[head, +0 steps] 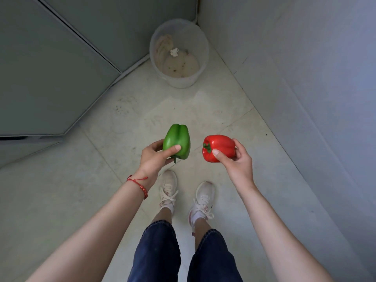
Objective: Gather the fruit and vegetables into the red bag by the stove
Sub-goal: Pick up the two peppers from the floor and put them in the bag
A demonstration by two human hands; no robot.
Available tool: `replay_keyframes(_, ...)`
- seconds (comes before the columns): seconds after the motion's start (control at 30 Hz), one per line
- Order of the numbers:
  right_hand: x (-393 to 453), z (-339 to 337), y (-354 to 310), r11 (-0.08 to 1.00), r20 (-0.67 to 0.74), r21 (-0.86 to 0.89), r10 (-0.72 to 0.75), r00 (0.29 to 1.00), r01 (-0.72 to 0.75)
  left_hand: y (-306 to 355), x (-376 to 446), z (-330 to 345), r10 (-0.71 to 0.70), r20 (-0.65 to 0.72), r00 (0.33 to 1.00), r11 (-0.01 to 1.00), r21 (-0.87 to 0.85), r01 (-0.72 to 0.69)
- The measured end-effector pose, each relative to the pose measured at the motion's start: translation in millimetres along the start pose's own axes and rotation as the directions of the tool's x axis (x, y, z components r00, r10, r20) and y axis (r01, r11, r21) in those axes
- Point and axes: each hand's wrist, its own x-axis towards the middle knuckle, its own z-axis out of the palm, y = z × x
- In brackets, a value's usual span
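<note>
Pale tiled floor, bin at twelve o'clock. Left hand grips a green pepper; right hand, at three o'clock of it, grips a red pepper.

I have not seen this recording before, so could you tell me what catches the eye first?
Two bright peppers held over the pale floor: a green pepper in the left hand, a red pepper in the right hand. Beyond them, a dirty bucket stands in the corner.
</note>
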Motion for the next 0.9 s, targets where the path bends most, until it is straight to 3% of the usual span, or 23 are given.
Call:
replay_keyframes(0.43, -141.9, -33.4, -118.5, 0.996, -0.054, 0.072, -0.049, 0.997, 0.053, 97.3, -163.3, -36.4, 0.144, -0.030, 0.989, 0.990, 0.000, -0.144)
replay_keyframes(0.9, -261.1, 6.7, -218.5, 0.959, 0.038, 0.053, -0.281, 0.959, 0.279, 146.3, -278.2, -116.3, 0.257, -0.117, 0.959, 0.953, -0.132, -0.271)
